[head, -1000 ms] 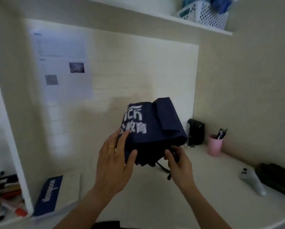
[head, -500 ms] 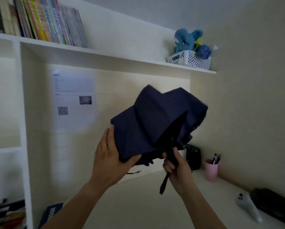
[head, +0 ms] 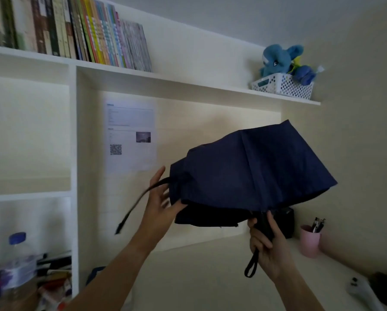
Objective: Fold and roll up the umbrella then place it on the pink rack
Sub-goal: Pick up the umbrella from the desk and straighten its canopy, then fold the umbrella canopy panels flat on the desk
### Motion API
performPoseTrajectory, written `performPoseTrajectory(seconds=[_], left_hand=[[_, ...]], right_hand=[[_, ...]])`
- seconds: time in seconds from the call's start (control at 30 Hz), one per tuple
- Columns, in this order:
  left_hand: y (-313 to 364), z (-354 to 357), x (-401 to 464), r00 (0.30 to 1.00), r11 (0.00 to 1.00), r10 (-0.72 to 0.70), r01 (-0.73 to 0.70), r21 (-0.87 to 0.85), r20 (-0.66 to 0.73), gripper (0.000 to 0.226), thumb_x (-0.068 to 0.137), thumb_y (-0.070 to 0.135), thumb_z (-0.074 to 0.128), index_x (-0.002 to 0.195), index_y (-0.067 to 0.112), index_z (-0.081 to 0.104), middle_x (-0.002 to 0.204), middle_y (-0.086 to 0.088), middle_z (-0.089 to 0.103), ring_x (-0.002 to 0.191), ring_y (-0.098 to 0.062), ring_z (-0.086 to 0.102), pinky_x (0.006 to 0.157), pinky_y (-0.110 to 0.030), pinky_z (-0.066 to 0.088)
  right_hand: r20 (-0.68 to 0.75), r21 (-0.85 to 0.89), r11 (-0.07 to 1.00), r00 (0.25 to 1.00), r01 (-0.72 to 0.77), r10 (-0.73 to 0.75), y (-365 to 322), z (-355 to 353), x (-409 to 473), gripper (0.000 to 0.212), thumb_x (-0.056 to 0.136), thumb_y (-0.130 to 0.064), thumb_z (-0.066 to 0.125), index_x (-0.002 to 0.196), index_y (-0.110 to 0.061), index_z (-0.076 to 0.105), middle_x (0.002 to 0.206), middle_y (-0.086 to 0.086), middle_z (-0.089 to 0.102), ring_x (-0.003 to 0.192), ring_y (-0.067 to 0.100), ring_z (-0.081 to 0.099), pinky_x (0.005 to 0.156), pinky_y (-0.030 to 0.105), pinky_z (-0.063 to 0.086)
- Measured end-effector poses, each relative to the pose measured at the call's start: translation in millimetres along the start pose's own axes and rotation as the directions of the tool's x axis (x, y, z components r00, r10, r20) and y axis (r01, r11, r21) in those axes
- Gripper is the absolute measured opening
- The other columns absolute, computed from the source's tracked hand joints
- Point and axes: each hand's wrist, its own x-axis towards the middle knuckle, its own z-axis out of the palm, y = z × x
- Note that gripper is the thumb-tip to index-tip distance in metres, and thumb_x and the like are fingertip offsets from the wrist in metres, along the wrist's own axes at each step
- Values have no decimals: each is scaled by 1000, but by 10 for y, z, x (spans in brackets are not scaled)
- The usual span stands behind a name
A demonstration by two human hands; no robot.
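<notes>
White shelving (head: 188,83) spans a cream wall above a pale desk (head: 199,272); books (head: 76,32) and a basket (head: 283,86) sit up top. Held above the desk, the navy umbrella (head: 250,173) is half collapsed. Right hand (head: 270,248) clamped round its handle; left hand (head: 160,203) spread open against the cloth.

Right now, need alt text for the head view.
Two bare hands hold a half-collapsed navy umbrella above a white desk: the right hand grips its handle, the left hand gathers the canopy beside a dangling strap. Behind are a bookshelf and a pink cup.
</notes>
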Motion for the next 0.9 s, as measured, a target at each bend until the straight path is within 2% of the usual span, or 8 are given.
performPoseTrajectory(seconds=[0.1, 0.27, 0.33, 0.4, 0.5, 0.6, 0.7, 0.9], left_hand=[[135, -45, -48, 999, 986, 42, -41, -159, -1, 69, 88, 15, 69, 144, 46, 41, 135, 15, 61, 126, -4, 57, 94, -22, 51], [186, -18, -198, 996, 996, 88, -88, 22, -33, 45, 83, 51, 75, 126, 46, 61, 137, 13, 48, 125, 3, 51, 89, -3, 43], [195, 33, -228, 986, 989, 116, -103, 110, -117, 28, 83, 53, 73, 109, 46, 69, 129, 11, 52, 118, 1, 55, 87, -4, 45], [208, 88, -243, 974, 994, 99, -87, 66, -203, 15, 88, 45, 70, 100, 38, 74, 116, 10, 65, 107, -6, 64, 82, -14, 52], [191, 145, -289, 965, 990, -95, 67, -120, -243, 13, 96, 30, 66, 97, 23, 77, 94, 8, 78, 92, -9, 73, 69, -15, 55], [112, 164, -349, 938, 896, -322, 257, -362, -130, 24, 97, 31, 64, 107, 12, 75, 100, 0, 80, 97, -16, 75, 82, -29, 57], [-37, 187, -400, 913, 814, -407, 344, -469, -37, 25, 97, 26, 64, 107, 6, 74, 104, -6, 79, 100, -20, 75, 88, -32, 57], [-753, 354, -526, 794, 683, -607, 531, -501, 14, 30, 94, 22, 69, 115, 0, 70, 105, -9, 79, 98, -19, 75, 83, -25, 61]], right_hand=[[-37, 20, 999, 999, -24, 25, 21, -3, -28, 32, 101, -42, 43, 97, -12, 55, 77, 6, 59, 40, 5, 14, 34, 15, 23], [-16, 52, 996, 998, -66, 67, 28, -120, -34, 34, 104, -43, 39, 96, -13, 53, 78, 4, 60, 39, 5, 15, 34, 15, 26], [-39, 28, 997, 997, -70, 71, 26, -155, -45, 36, 104, -44, 38, 93, -13, 54, 77, 3, 59, 39, 5, 14, 34, 15, 25], [-53, 3, 998, 996, -68, 69, 25, -184, -66, 37, 104, -43, 38, 93, -13, 57, 77, 3, 58, 39, 5, 14, 35, 14, 23], [-71, -21, 997, 995, -75, 73, 26, -253, -106, 32, 104, -41, 40, 97, -16, 59, 79, 4, 56, 38, 4, 15, 35, 13, 21], [-117, -32, 996, 990, -88, 84, 9, -398, -140, 26, 101, -40, 44, 99, -18, 57, 78, 2, 56, 38, 4, 14, 34, 13, 20], [-134, 3, 990, 981, -139, 138, 22, -566, -161, 22, 93, -38, 55, 99, -17, 53, 79, 1, 58, 37, 4, 14, 33, 14, 18], [-215, 60, 965, 940, -256, 263, 166, -1136, -301, 66, 59, -23, 94, 111, -11, 55, 83, 5, 64, 30, 4, 30, 30, 17, 22]])
